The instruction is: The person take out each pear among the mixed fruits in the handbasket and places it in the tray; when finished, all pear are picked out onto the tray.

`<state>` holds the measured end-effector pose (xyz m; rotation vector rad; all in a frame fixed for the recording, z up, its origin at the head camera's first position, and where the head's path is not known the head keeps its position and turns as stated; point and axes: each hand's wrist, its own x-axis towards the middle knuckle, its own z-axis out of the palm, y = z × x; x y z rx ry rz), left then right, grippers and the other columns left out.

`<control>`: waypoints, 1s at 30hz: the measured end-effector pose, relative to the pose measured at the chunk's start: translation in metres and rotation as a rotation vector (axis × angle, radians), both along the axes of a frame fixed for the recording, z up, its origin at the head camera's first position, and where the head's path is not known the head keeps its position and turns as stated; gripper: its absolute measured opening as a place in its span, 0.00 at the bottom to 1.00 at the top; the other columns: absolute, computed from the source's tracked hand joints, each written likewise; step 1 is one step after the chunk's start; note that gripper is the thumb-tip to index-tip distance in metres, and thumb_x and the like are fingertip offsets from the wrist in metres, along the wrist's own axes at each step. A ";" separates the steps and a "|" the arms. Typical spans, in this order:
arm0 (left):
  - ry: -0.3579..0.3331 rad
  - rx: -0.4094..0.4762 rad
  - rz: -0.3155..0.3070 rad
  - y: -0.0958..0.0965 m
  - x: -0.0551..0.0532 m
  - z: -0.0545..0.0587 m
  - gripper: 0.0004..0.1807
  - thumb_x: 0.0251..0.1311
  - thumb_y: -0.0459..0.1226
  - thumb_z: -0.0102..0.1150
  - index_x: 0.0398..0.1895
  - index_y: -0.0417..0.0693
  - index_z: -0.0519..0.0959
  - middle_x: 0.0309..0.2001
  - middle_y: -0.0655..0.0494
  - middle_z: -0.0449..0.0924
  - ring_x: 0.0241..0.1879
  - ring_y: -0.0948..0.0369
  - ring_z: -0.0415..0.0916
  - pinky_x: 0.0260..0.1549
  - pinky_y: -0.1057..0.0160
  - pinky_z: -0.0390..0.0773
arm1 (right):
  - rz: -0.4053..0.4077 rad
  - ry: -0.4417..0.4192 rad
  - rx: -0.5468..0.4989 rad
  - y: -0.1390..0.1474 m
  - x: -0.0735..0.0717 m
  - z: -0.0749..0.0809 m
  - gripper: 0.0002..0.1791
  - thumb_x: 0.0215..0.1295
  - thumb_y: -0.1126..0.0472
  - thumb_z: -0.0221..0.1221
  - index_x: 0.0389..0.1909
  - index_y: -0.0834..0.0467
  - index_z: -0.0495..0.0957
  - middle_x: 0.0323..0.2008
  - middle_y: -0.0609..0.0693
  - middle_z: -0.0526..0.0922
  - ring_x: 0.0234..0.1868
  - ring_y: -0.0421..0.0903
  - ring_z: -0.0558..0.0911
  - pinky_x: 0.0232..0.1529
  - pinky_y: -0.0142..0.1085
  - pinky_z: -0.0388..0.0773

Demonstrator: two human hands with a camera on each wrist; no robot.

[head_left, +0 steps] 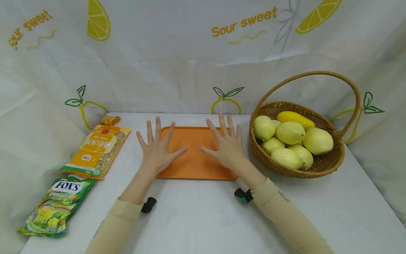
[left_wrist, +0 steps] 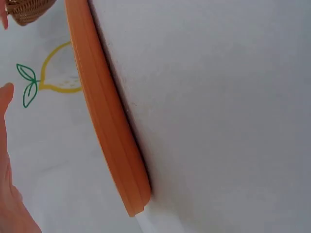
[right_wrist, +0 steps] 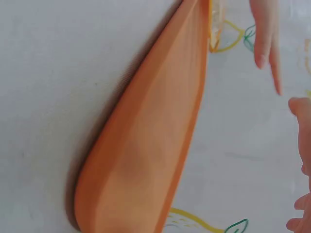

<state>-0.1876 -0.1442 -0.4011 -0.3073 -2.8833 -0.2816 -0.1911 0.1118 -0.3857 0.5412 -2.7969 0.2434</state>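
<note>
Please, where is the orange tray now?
In the head view, the orange tray lies centrally, partly behind the left hand and right hand, left of the wicker basket.

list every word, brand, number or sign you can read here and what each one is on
"Sour sweet", twice, in orange-brown letters on the white lemon-print cloth
"FOX'S" on the green plastic bag
"SPRING TEA", as it seems, slightly blurred, below that on the same bag
Chinese characters on the yellow and clear plastic bag: too blurred to read fully
Small orange packet and beige fabric sleeves: any marks too small to read
</note>
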 end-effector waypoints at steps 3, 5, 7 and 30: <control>0.036 0.064 -0.046 -0.003 0.008 0.002 0.50 0.58 0.71 0.46 0.79 0.64 0.44 0.78 0.48 0.24 0.75 0.44 0.22 0.63 0.32 0.22 | 0.097 0.067 -0.068 0.006 0.012 0.014 0.50 0.63 0.31 0.55 0.78 0.46 0.44 0.77 0.58 0.35 0.75 0.62 0.41 0.69 0.61 0.49; 0.062 0.132 -0.085 -0.006 0.013 0.002 0.47 0.62 0.66 0.49 0.79 0.59 0.49 0.78 0.45 0.34 0.75 0.45 0.30 0.65 0.33 0.28 | 0.154 0.105 -0.127 0.011 0.020 0.024 0.48 0.63 0.37 0.60 0.77 0.51 0.51 0.76 0.61 0.45 0.74 0.63 0.48 0.67 0.60 0.57; 0.090 0.209 -0.131 -0.008 0.017 0.002 0.43 0.64 0.59 0.53 0.77 0.53 0.54 0.77 0.44 0.43 0.75 0.45 0.40 0.67 0.35 0.38 | 0.202 0.129 -0.196 0.017 0.027 0.033 0.45 0.62 0.43 0.63 0.75 0.55 0.56 0.74 0.61 0.52 0.73 0.62 0.54 0.65 0.58 0.62; -0.209 0.594 -0.388 -0.038 0.020 -0.012 0.39 0.64 0.45 0.62 0.76 0.54 0.57 0.72 0.47 0.59 0.70 0.47 0.56 0.65 0.39 0.57 | 0.140 -0.006 -0.329 0.143 0.052 0.096 0.23 0.61 0.64 0.66 0.57 0.60 0.76 0.58 0.56 0.76 0.54 0.56 0.75 0.49 0.52 0.76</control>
